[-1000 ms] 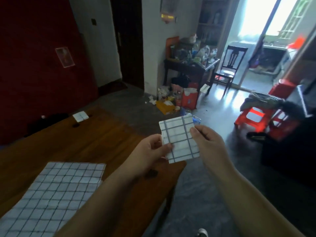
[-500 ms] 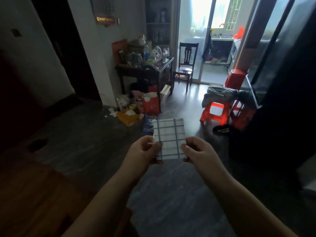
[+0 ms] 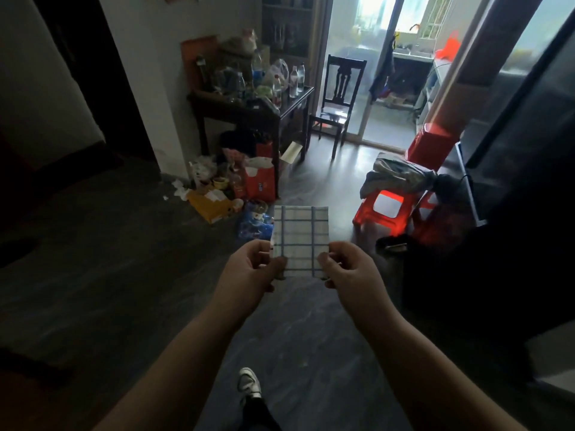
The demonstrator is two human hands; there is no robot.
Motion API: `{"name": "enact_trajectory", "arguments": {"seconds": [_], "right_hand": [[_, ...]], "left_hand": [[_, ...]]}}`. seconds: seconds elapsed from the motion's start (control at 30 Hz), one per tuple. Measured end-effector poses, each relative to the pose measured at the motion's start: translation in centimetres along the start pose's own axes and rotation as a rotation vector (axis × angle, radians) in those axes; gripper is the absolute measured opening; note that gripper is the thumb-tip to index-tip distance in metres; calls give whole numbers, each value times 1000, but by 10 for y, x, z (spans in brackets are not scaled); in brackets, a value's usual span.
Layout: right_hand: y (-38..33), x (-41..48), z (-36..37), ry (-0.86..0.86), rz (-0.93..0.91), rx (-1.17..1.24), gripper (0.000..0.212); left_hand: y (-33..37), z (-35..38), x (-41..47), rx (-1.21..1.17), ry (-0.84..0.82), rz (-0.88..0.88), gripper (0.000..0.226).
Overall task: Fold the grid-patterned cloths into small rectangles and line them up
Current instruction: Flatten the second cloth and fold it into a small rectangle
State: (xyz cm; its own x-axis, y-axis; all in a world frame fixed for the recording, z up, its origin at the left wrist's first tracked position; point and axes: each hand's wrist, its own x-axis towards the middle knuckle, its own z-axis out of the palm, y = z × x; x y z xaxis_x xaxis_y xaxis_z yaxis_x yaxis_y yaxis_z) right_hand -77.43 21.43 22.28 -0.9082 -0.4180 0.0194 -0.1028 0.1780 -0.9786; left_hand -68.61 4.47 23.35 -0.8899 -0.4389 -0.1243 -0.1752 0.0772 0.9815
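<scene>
Above the floor (image 3: 124, 275), left hand (image 3: 249, 275) and right hand (image 3: 351, 275) pinched the folded cloth's (image 3: 300, 237) lower corners; light, soft, probably floppy, best held by edges.

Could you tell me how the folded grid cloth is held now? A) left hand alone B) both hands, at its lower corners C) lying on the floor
B: the left hand and right hand each pinch a lower corner of the folded grid cloth.
</scene>
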Motion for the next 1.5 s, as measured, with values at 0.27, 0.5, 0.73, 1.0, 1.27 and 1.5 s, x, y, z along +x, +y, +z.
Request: {"name": "enact_trajectory", "arguments": {"seconds": [0.27, 0.5, 0.73, 1.0, 1.27, 1.5], "right_hand": [[-30, 190, 108, -88, -92, -123, 18], [-74, 324, 213, -253, -146, -142, 7], [-88, 432, 346, -430, -265, -154, 8], [-108, 565, 528, -660, -329, -113, 3], [-165, 638, 708, -962, -327, -85, 5], [-202, 620, 877, -1216, -358, -63, 9]], "left_hand": [[7, -106, 170, -63, 123, 35, 13], [17, -215, 277, -102, 303, 81, 9], [8, -324, 347, -90, 549, 26, 7], [-8, -473, 446, 25, 813, -35, 9], [-12, -616, 491, -5, 1140, -81, 9], [-47, -751, 465, -98, 1397, -69, 9]]}}
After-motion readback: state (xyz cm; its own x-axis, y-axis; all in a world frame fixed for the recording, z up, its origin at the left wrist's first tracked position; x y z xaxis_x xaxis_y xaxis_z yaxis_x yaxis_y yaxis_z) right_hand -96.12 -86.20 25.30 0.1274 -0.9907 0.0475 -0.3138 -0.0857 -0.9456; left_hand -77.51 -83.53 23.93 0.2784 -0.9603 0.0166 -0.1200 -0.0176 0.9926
